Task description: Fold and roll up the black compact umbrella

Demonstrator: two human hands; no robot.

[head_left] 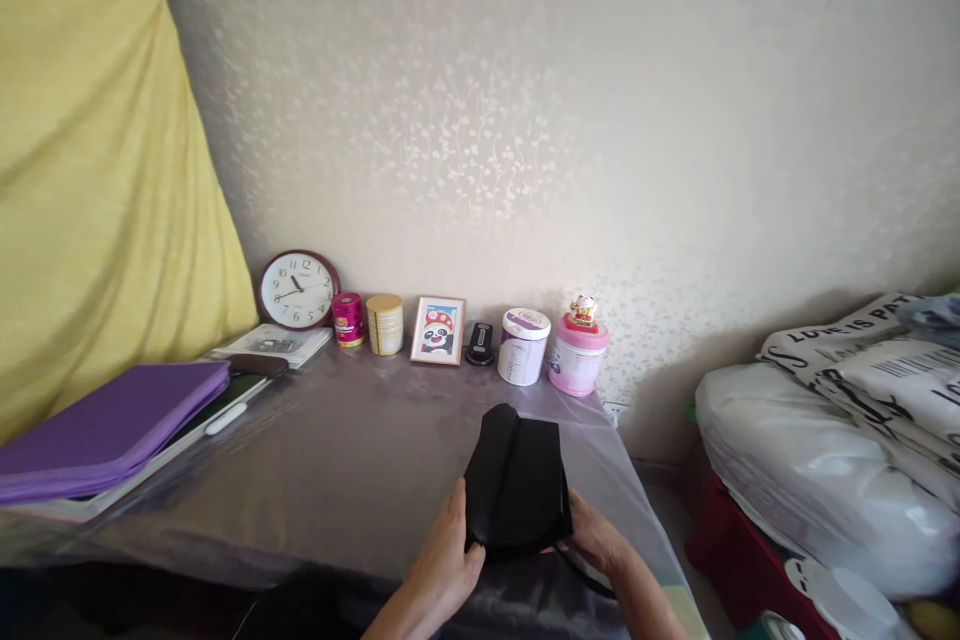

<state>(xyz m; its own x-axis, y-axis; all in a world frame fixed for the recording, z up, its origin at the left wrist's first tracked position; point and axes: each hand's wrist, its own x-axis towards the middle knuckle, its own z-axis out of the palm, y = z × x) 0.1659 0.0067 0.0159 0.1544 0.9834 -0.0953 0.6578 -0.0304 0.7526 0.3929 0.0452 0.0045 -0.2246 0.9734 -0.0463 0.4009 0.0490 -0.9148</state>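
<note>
A black fabric bag (pixel 517 480) is held upright just above the near edge of the table (pixel 352 460). My left hand (pixel 446 560) grips its lower left edge, fingers curled round the fabric. On the other side my right hand (pixel 596 535) holds the lower right edge, thumb against the cloth. A thin dark strap hangs from the bag below my right wrist.
Along the wall stand a round clock (pixel 298 289), a small red tin (pixel 348 319), a tan tin (pixel 385 323), a framed picture (pixel 438 330), a black device (pixel 480 343), a white tub (pixel 523 346) and a pink jar (pixel 577 356). A purple folder (pixel 112 430) lies left; stacked bedding (pixel 840 450) right.
</note>
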